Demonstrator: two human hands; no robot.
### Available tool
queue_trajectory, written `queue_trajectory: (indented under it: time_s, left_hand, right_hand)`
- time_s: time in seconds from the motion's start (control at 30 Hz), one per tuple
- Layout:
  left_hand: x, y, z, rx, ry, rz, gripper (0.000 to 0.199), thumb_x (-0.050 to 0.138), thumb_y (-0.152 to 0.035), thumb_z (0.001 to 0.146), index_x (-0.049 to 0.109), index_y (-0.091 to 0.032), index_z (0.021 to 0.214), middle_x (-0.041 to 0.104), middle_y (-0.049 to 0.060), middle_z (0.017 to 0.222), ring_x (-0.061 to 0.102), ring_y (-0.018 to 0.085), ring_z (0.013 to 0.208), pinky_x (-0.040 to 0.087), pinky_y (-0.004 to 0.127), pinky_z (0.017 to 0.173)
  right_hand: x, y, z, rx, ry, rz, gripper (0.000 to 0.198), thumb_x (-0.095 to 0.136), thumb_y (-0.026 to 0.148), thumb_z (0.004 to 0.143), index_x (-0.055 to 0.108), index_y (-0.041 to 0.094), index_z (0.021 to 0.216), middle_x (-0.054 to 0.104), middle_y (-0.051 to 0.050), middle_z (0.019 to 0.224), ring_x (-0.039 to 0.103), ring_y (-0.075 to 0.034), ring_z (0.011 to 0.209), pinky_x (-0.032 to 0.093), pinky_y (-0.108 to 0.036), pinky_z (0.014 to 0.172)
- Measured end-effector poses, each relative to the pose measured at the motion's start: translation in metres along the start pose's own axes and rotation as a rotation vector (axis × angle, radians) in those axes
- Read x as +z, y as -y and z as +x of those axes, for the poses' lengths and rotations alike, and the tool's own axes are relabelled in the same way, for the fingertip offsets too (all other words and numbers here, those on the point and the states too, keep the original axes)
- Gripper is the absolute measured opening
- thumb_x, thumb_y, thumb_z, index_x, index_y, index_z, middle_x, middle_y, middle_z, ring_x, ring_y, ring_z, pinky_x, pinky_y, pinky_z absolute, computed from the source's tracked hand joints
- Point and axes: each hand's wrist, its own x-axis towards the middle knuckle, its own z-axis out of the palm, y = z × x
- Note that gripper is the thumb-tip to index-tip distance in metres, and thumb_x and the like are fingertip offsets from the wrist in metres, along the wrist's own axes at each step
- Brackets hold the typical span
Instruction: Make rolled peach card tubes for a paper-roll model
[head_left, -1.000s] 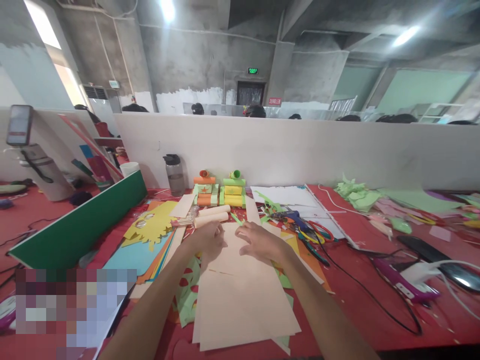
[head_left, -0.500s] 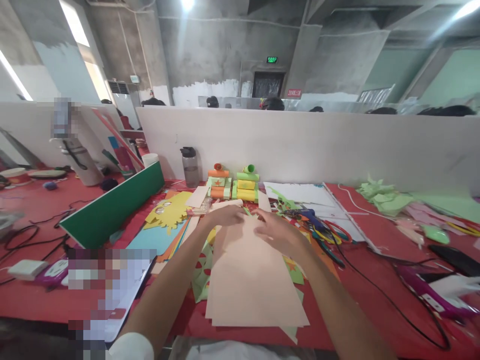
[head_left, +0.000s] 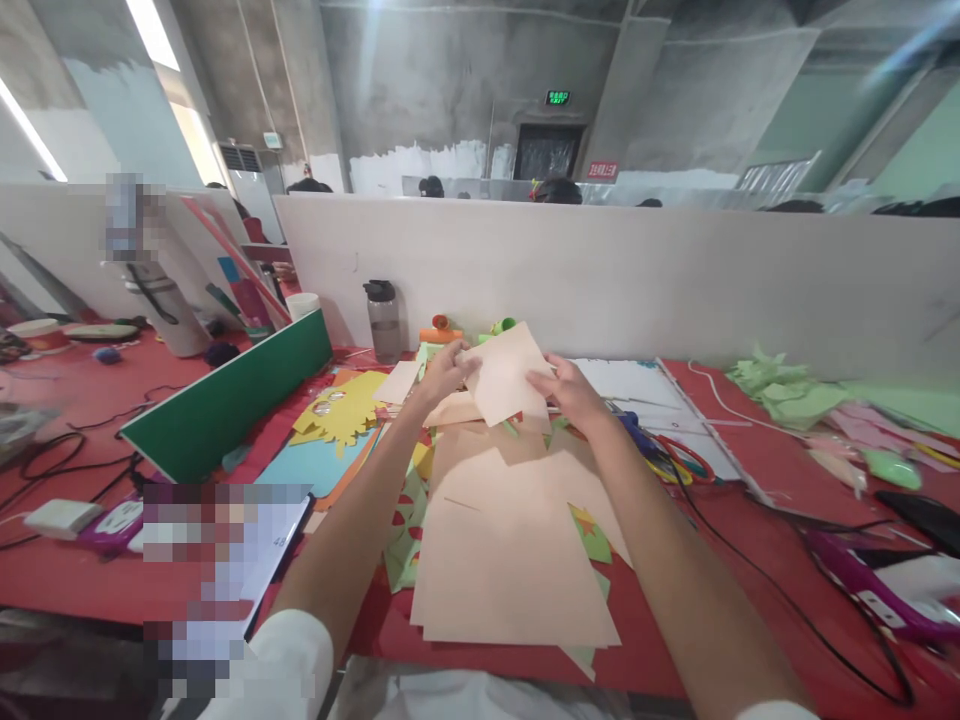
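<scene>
My left hand (head_left: 448, 375) and my right hand (head_left: 568, 390) are raised over the far end of the sheet stack, fingers closed on a small peach paper piece (head_left: 504, 375) between them. The piece is tilted, and a second peach piece seems to lie behind it near my right fingers. Below lie larger peach paper sheets (head_left: 510, 570), stacked unevenly, with a thin strip on top. Behind the held paper, an orange paper roll (head_left: 441, 334) and a green paper roll (head_left: 504, 326) show only in part.
Yellow paper cut-outs (head_left: 349, 405) and blue paper (head_left: 307, 465) lie left, beside a green board (head_left: 232, 400). A water bottle (head_left: 383, 325) stands at the white partition (head_left: 675, 270). Scissors (head_left: 679, 465), a cable and crumpled green paper (head_left: 787, 390) are right.
Both hands have lifted from the far end of the stack, now with a small peach piece between them. The paper rolls behind are now mostly covered. The view has shifted slightly.
</scene>
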Motion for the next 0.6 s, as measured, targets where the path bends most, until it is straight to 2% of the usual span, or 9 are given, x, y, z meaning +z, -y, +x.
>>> queue_trajectory:
  time_s: [0.1, 0.23, 0.3, 0.4, 0.47, 0.53, 0.6]
  left_hand:
    - [0.001, -0.009, 0.008, 0.026, 0.034, -0.057, 0.033, 0.067, -0.036, 0.076, 0.048, -0.019, 0.098, 0.057, -0.002, 0.072, 0.056, 0.013, 0.063, 0.042, 0.02, 0.055]
    - [-0.008, -0.026, 0.009, 0.091, 0.234, -0.03, 0.052, 0.068, -0.036, 0.079, 0.05, -0.021, 0.125, 0.065, 0.003, 0.084, 0.062, 0.018, 0.074, 0.05, 0.026, 0.066]
    - [-0.016, -0.033, 0.006, 0.085, 0.301, 0.007, 0.046, 0.064, -0.036, 0.082, 0.055, -0.023, 0.125, 0.068, 0.005, 0.092, 0.063, 0.02, 0.081, 0.052, 0.029, 0.074]
    - [-0.028, -0.036, 0.001, 0.016, 0.427, 0.038, 0.035, 0.049, -0.028, 0.089, 0.064, -0.027, 0.121, 0.065, 0.006, 0.117, 0.062, 0.021, 0.101, 0.051, 0.031, 0.084]
    - [-0.033, -0.036, 0.0, 0.025, 0.465, 0.069, 0.035, 0.051, -0.021, 0.085, 0.068, -0.025, 0.115, 0.065, 0.005, 0.118, 0.062, 0.018, 0.094, 0.05, 0.027, 0.079]
    - [-0.035, -0.035, 0.001, 0.047, 0.532, 0.112, 0.037, 0.055, -0.017, 0.081, 0.069, -0.022, 0.115, 0.069, 0.005, 0.103, 0.061, 0.013, 0.076, 0.047, 0.023, 0.065]
    - [-0.036, -0.035, 0.001, 0.06, 0.587, 0.136, 0.037, 0.06, -0.016, 0.079, 0.07, -0.02, 0.114, 0.069, 0.004, 0.088, 0.057, 0.011, 0.066, 0.043, 0.021, 0.057]
  right_hand:
    - [-0.013, 0.016, 0.017, -0.13, -0.075, -0.154, 0.036, 0.073, 0.03, 0.071, 0.064, 0.018, 0.105, 0.073, -0.005, 0.091, 0.067, -0.021, 0.077, 0.052, -0.028, 0.065]
    - [-0.029, 0.032, 0.021, -0.199, -0.032, -0.34, 0.03, 0.069, 0.029, 0.074, 0.066, 0.018, 0.102, 0.072, -0.004, 0.09, 0.065, -0.018, 0.072, 0.049, -0.024, 0.06]
    - [-0.033, 0.037, 0.019, -0.202, 0.016, -0.401, 0.03, 0.068, 0.029, 0.075, 0.066, 0.018, 0.103, 0.072, -0.004, 0.092, 0.065, -0.018, 0.073, 0.049, -0.024, 0.061]
    - [-0.036, 0.043, 0.015, -0.186, 0.093, -0.457, 0.031, 0.069, 0.028, 0.075, 0.067, 0.016, 0.104, 0.073, -0.005, 0.093, 0.066, -0.02, 0.078, 0.051, -0.026, 0.067]
    - [-0.037, 0.049, 0.012, -0.175, 0.119, -0.48, 0.032, 0.07, 0.029, 0.075, 0.067, 0.016, 0.104, 0.073, -0.006, 0.093, 0.067, -0.021, 0.081, 0.052, -0.027, 0.07]
    - [-0.038, 0.055, 0.009, -0.174, 0.14, -0.483, 0.033, 0.071, 0.03, 0.075, 0.067, 0.017, 0.105, 0.073, -0.006, 0.096, 0.067, -0.021, 0.083, 0.052, -0.028, 0.071]
    - [-0.038, 0.062, 0.005, -0.183, 0.165, -0.466, 0.033, 0.071, 0.031, 0.077, 0.066, 0.018, 0.107, 0.073, -0.006, 0.1, 0.068, -0.021, 0.085, 0.052, -0.028, 0.072]
